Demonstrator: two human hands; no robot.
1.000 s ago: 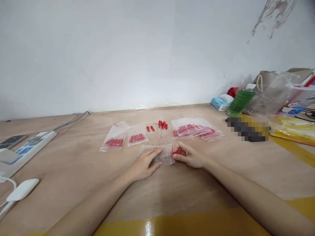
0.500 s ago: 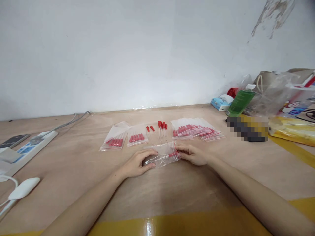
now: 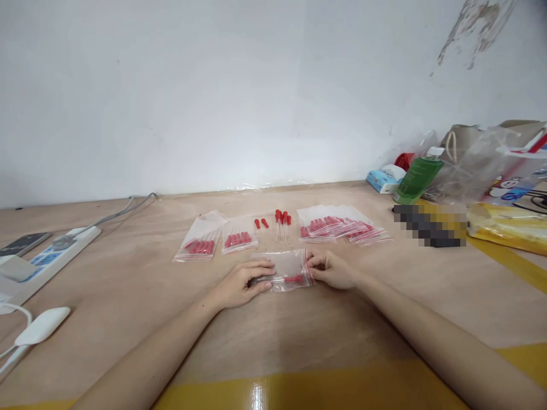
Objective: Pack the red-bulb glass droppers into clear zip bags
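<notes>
A clear zip-lock bag [image 3: 287,264] lies on the table between my hands, its red-edged mouth to the right. Inside it, along the near side, is a dropper with a red rubber bulb [image 3: 293,279]. My left hand [image 3: 244,283] is closed on the bag's left end, thumb at the near side and fingers on top. At the mouth, my right hand [image 3: 335,270] pinches the red edge. Just beyond the bag lie several loose red-bulbed droppers [image 3: 282,218], with two more droppers [image 3: 260,224] to their left.
Filled dropper bags lie left [image 3: 200,246], beside them [image 3: 238,239], and in a stack at right [image 3: 327,226]. A power strip [image 3: 55,259] and white plug [image 3: 45,326] are far left. A green bottle [image 3: 419,176], tissue pack [image 3: 383,180] and blurred dark object [image 3: 427,225] stand right.
The dropper in the bag has come to lie along the near side, its red bulb now clear of my right fingers. My right hand has shifted slightly at the bag's mouth.
</notes>
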